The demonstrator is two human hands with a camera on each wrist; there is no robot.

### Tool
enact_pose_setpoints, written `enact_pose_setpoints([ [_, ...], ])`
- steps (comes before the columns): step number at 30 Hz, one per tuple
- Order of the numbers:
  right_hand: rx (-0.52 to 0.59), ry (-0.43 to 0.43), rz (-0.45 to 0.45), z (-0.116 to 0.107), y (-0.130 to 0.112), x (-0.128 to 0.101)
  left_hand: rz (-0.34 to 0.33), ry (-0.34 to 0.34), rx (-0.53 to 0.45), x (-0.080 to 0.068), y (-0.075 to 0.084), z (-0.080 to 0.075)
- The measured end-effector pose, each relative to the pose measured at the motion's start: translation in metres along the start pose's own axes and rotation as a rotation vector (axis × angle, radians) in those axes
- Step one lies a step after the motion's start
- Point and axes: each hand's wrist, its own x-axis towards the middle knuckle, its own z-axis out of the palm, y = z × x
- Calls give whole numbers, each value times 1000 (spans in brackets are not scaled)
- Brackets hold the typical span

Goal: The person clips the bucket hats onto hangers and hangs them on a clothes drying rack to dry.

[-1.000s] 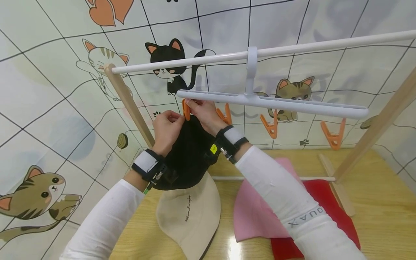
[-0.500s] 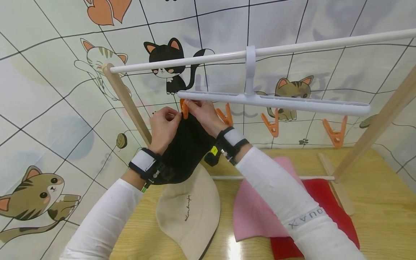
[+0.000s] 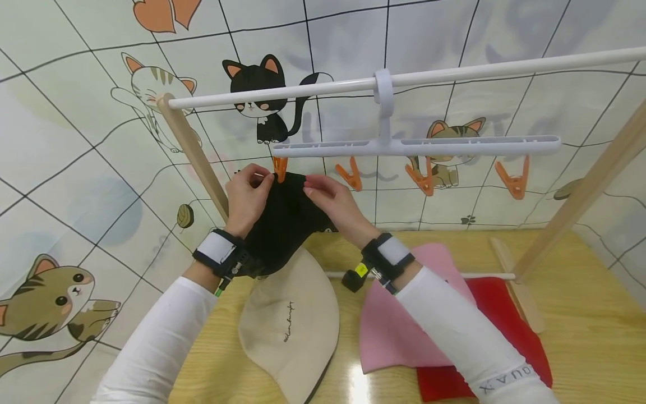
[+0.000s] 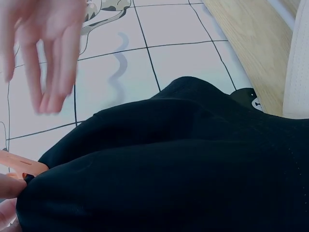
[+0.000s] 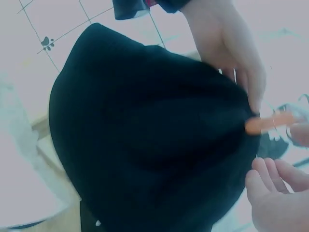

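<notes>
A black cloth hat (image 3: 282,219) hangs from an orange clip (image 3: 280,168) at the left end of a white hanger (image 3: 424,147). With thumb and forefinger, my left hand (image 3: 245,196) pinches the hat's edge just left of the clip. To the right of the clip, my right hand (image 3: 343,207) is off it, fingers loosely extended, close to the hat's upper edge. In the left wrist view the right hand (image 4: 46,53) appears past the hat with fingers spread downward. The right wrist view has the clip (image 5: 270,123) biting the hat's edge between both hands.
Three more orange clips (image 3: 349,174) hang along the hanger, which hooks over a white rod (image 3: 323,87) on a wooden stand (image 3: 189,151). On the wooden table (image 3: 595,336) lie a cream bucket hat (image 3: 298,325), a pink hat (image 3: 398,331) and a red one (image 3: 525,331).
My right hand has let go of the clip and moved right and slightly down. The hanger has swung and tilted, its right end rising. The left hand shifted slightly left, still pinching the hat.
</notes>
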Motion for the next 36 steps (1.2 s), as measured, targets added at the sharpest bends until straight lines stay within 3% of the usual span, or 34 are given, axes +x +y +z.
enact_pose_setpoints([
  [6,94,-116,73,-37,3,-14,-12,-11,-12,0,-1,-1],
  [13,133,-269,-4,-66,-17,-16,4,-13,-10,4,-3,1],
  [21,318,-238,-77,-56,-42,-5,2,-23,-15,4,-5,1],
  [28,340,-212,-131,-50,-51,-4,2,-24,-28,5,-8,4],
  [36,349,-262,-70,-48,-49,-5,3,-17,-37,3,-13,7],
])
